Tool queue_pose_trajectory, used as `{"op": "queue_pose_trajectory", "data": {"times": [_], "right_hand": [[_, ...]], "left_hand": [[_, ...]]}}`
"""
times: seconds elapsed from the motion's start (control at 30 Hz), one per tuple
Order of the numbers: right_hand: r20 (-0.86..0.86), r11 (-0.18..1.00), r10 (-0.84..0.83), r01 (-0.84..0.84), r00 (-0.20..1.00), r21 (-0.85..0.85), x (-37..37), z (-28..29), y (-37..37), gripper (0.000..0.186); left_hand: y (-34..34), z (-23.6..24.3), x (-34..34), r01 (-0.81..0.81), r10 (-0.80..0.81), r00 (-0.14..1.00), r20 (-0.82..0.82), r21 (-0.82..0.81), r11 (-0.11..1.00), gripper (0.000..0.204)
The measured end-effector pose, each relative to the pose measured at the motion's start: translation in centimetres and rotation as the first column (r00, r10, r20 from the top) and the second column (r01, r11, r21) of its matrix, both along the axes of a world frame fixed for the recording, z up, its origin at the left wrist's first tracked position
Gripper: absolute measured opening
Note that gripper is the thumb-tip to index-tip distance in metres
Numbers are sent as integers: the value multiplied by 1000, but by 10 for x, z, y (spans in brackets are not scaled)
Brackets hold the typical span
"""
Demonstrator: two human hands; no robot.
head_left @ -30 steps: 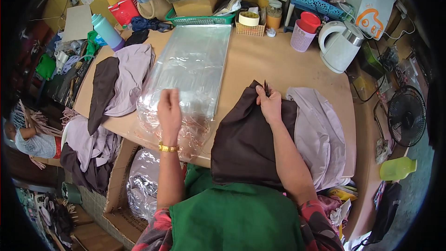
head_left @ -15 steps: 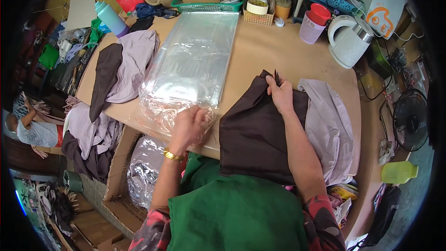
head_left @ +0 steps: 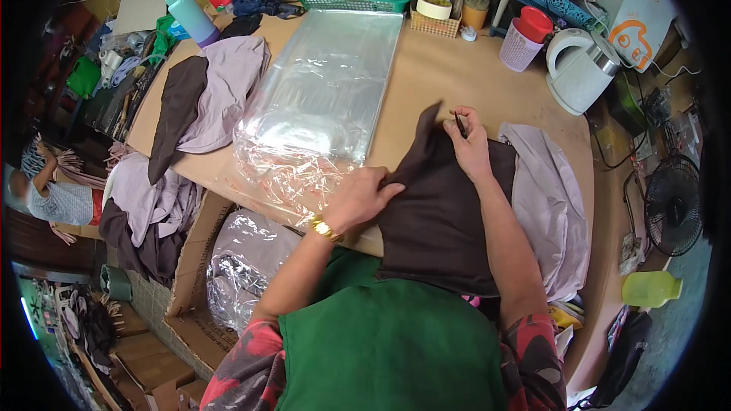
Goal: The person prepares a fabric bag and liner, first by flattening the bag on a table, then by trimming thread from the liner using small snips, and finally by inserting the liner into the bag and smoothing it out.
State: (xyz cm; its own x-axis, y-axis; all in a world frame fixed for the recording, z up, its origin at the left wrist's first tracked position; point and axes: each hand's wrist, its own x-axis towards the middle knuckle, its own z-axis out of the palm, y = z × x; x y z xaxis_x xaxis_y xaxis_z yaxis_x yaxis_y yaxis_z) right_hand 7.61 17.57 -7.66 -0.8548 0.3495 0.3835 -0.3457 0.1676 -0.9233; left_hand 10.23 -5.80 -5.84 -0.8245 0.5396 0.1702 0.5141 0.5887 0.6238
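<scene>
A dark brown cloth piece (head_left: 438, 221) lies over the table's near edge in front of me, its upper left corner raised in a narrow peak. My left hand (head_left: 358, 196) has its thumb and fingers closed at the left edge of this cloth. Above the cloth's upper part, my right hand (head_left: 470, 146) grips a small black pointed tool (head_left: 460, 123), perhaps thread snips; its kind is mostly hidden by the fingers. Pale lilac cloth (head_left: 548, 213) lies against the brown cloth's right side. A stack of clear plastic bags (head_left: 327, 84) rests left of the hands.
Another brown and lilac cloth (head_left: 221, 91) lies at the table's left. Below stands an open carton (head_left: 186, 274) with plastic-wrapped items. A white kettle (head_left: 579, 72) and lilac cup (head_left: 519, 47) stand at the back right, a black fan (head_left: 674, 205) farther right. Another person (head_left: 61, 194) is at far left.
My left hand has moved right, from the plastic bags to the brown cloth's left edge. The cloth's upper corner has risen away from my right hand, which keeps the black tool.
</scene>
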Motion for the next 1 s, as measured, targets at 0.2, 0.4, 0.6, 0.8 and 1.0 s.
{"op": "queue_pose_trajectory", "data": {"times": [0.2,0.4,0.6,0.8,1.0], "right_hand": [[337,924,79,-196,938,328,-7,-14,37,32],[105,666,-169,35,980,745,28,42,-10,26],[205,525,13,-181,979,832,92,93,-57,26],[126,465,98,-157,987,871,104,104,-84,30],[96,390,144,-146,985,909,99,98,-94,32]], "left_hand": [[-26,13,11,30,-55,924,378,72,997,28],[-41,12,29,-129,11,885,465,223,966,22],[-42,7,37,-339,-156,639,753,458,822,20],[-39,7,38,-339,-166,661,731,489,804,19],[-39,9,39,-314,-167,688,706,497,809,20]]}}
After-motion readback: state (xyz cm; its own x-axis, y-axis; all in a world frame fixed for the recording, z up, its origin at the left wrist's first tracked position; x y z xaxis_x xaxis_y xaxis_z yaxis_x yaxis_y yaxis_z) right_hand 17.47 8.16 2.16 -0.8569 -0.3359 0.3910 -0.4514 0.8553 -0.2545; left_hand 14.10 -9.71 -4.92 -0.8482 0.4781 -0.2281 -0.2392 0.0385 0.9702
